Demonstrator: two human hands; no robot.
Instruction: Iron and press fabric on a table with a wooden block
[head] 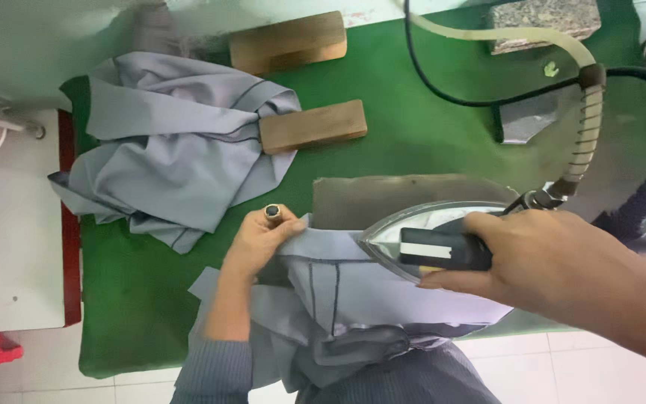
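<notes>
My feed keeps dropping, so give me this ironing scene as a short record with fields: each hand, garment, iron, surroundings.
left hand: pins the edge of the grey garment piece flat, ring on one finger
right hand: grip closed on the steam iron handle
iron: sole on the garment, nose pointing at the left hand
hose: runs from the iron's rear
table: green cover
nearby: grey fabric pile; two wooden blocks

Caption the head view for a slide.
Right hand presses an iron on grey cloth; left hand holds it flat.
</notes>
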